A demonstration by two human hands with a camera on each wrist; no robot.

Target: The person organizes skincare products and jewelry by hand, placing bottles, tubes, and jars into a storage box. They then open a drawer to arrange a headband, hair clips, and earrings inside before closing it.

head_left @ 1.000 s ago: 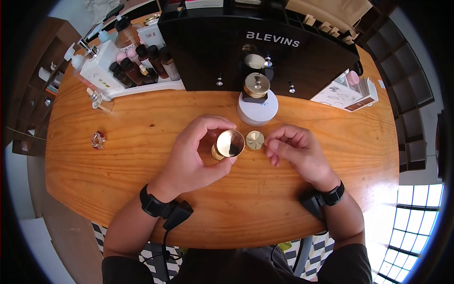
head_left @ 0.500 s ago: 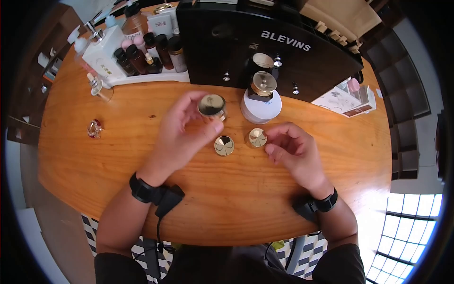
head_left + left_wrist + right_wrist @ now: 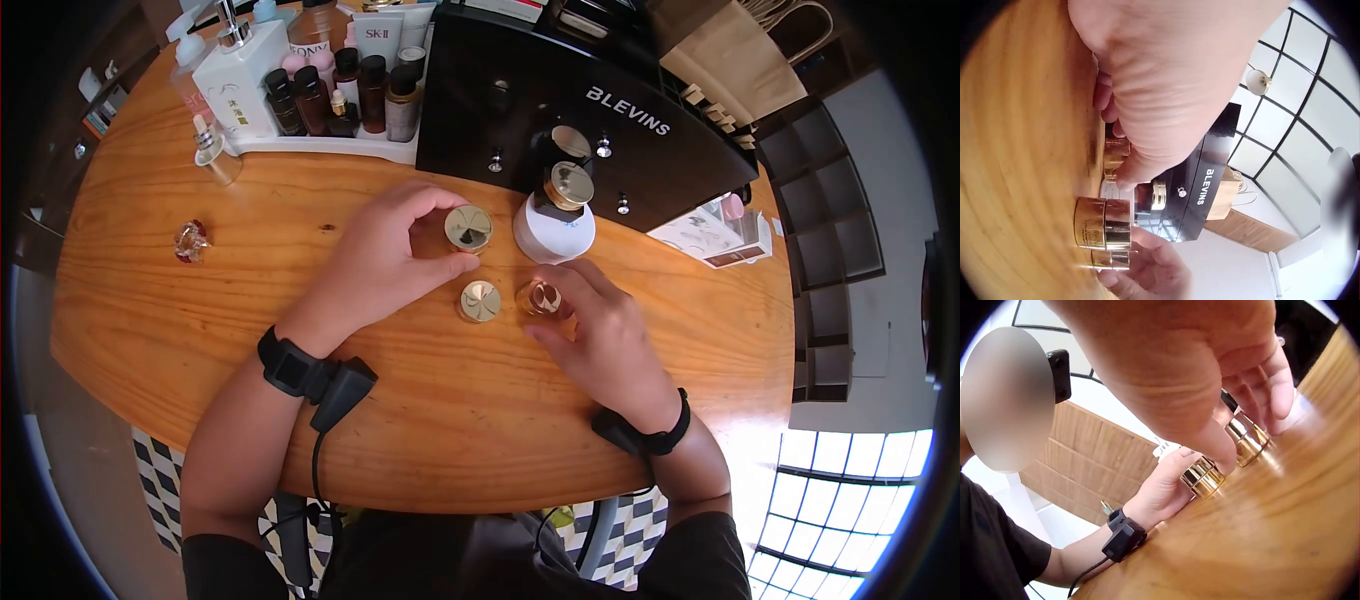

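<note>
Left hand (image 3: 385, 252) gripping far glossy gold cylindrical jar (image 3: 468, 229), right hand (image 3: 607, 325) curled round matching right jar (image 3: 545, 299), third gold jar (image 3: 480, 301) near.

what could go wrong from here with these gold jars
The middle gold jar stands close between the left hand and right hand, so either could knock it over. The gold-lidded black jar sits stacked on the white tub just beyond, so a bump from the right hand might topple it.
</note>
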